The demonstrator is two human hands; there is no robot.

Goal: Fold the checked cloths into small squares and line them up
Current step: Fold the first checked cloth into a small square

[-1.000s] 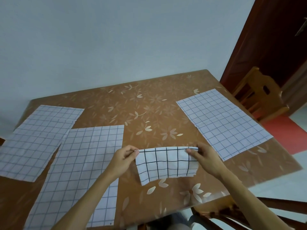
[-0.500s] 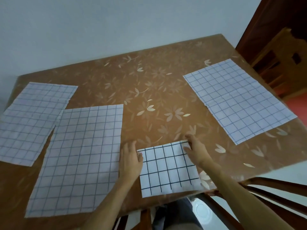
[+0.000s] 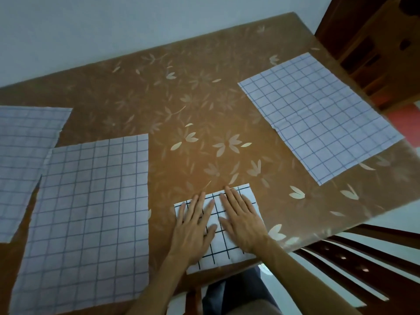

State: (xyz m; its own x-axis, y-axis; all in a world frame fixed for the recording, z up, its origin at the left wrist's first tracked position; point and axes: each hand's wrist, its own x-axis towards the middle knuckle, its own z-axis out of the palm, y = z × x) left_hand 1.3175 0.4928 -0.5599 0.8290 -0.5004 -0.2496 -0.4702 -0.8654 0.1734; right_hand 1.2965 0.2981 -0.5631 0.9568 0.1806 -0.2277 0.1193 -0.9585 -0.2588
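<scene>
A small folded white cloth with bold black checks [image 3: 223, 251] lies at the near edge of the table. My left hand [image 3: 195, 226] and my right hand [image 3: 242, 220] lie flat on it side by side, fingers straight, pressing it down. Three unfolded checked cloths lie spread out: one large cloth [image 3: 91, 219] just left of my hands, another [image 3: 25, 160] at the far left partly under it, and a third [image 3: 318, 114] at the right.
The table [image 3: 181, 110] has a brown cover with a leaf pattern. A dark wooden chair [image 3: 363, 258] stands at the near right corner. A second wooden chair [image 3: 372, 46] and a doorway are at the far right. A pale wall runs behind the table.
I held the folded cloth up by its top corners, then laid it on the table. Both hands moved from its edges onto its top and now press flat.
</scene>
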